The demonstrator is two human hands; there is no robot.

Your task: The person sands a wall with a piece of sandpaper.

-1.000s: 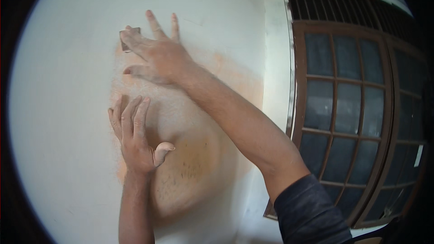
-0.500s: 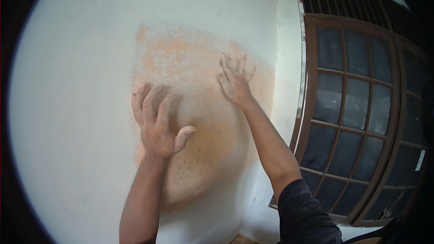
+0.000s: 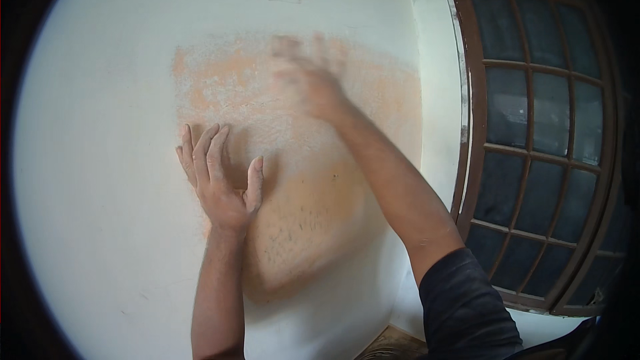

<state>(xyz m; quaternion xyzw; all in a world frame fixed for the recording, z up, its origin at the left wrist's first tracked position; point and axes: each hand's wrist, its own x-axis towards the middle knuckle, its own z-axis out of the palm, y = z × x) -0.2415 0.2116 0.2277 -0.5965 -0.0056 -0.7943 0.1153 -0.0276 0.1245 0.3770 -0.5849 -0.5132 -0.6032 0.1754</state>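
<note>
A pale wall carries a large rough patch of orange-tan and whitish colour [image 3: 327, 187], with dark flecks in its lower part. My left hand [image 3: 220, 173] is at the patch's left side, fingers stretched upward and thumb apart. It holds nothing, and dusty white shows on its fingers. Farther up, my right hand [image 3: 310, 80] is over the top of the patch, smeared by motion. Its fingers still look spread, and no held thing shows. Whether either palm presses on the wall I cannot tell.
To the right, beyond the wall's corner, stands a brown wooden window frame [image 3: 473, 93] with several dark glass panes [image 3: 510, 107]. Bare white wall [image 3: 100, 160] surrounds the patch. A bit of brownish floor [image 3: 393, 345] shows at the bottom.
My right hand has swept left and a little up across the patch, now blurred. My left hand's thumb has turned upward. The view has shifted, with the window lying farther right.
</note>
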